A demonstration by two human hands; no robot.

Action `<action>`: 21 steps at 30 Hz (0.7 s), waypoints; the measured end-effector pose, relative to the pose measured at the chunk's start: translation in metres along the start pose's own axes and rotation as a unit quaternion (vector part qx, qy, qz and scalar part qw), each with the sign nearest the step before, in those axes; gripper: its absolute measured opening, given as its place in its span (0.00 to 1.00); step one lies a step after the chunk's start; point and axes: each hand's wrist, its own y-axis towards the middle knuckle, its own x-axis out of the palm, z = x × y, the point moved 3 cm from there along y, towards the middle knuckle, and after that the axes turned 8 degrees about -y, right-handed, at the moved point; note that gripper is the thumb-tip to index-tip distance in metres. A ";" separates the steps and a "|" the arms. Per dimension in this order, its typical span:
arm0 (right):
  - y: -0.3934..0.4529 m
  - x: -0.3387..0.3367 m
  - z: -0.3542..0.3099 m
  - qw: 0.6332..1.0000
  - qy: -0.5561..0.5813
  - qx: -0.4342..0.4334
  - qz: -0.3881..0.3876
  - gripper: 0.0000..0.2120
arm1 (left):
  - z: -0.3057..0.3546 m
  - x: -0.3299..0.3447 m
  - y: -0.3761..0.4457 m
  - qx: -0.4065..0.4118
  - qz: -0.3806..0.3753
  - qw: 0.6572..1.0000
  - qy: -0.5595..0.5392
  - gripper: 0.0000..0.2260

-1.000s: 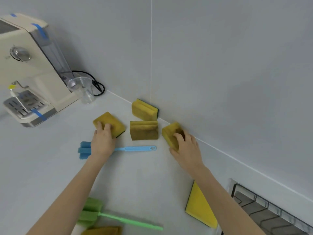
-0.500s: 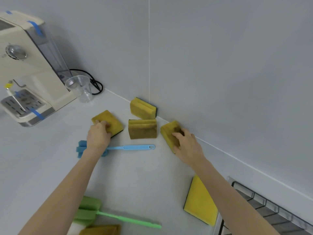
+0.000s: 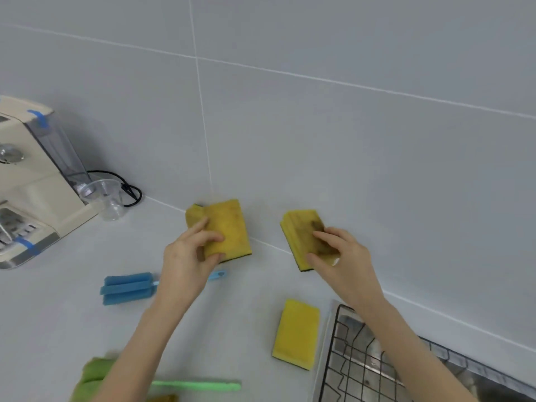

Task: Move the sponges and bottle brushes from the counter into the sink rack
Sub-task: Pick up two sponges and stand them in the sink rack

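Note:
My left hand (image 3: 188, 256) grips a worn yellow sponge (image 3: 229, 227) with a dark underside, lifted above the counter by the wall. A second worn sponge (image 3: 193, 213) peeks out behind it; I cannot tell whether the hand holds it too. My right hand (image 3: 339, 256) grips another stained yellow sponge (image 3: 301, 227), also lifted. A bright yellow sponge (image 3: 297, 332) lies flat beside the black wire sink rack (image 3: 348, 369) at lower right. The blue bottle brush (image 3: 127, 287) lies on the counter under my left wrist. The green bottle brush (image 3: 200, 385) lies near the bottom edge.
A cream coffee machine (image 3: 32, 184) stands at the left with a clear plastic cup (image 3: 106, 198) and a black cable (image 3: 130, 190) beside it. The tiled wall runs behind the counter. A brownish sponge edge (image 3: 165, 398) shows at the bottom.
Both hands have closed on worn sponges and lifted them off the counter. The view has shifted right and down, showing more of the sink rack.

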 end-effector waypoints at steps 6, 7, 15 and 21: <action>-0.078 -0.066 0.044 0.987 0.071 0.101 0.107 0.18 | 0.051 0.069 -0.053 0.098 -0.125 0.986 -0.059 0.14; -0.092 -0.071 0.052 0.984 0.075 0.114 0.117 0.18 | 0.058 0.080 -0.063 0.104 -0.142 0.982 -0.066 0.14; -0.187 -0.087 0.122 0.966 0.038 0.211 0.147 0.18 | 0.088 0.168 -0.136 0.094 -0.280 0.953 -0.066 0.11; -0.219 -0.045 0.172 0.954 0.021 0.270 0.130 0.19 | 0.058 0.222 -0.172 0.067 -0.348 0.935 0.016 0.09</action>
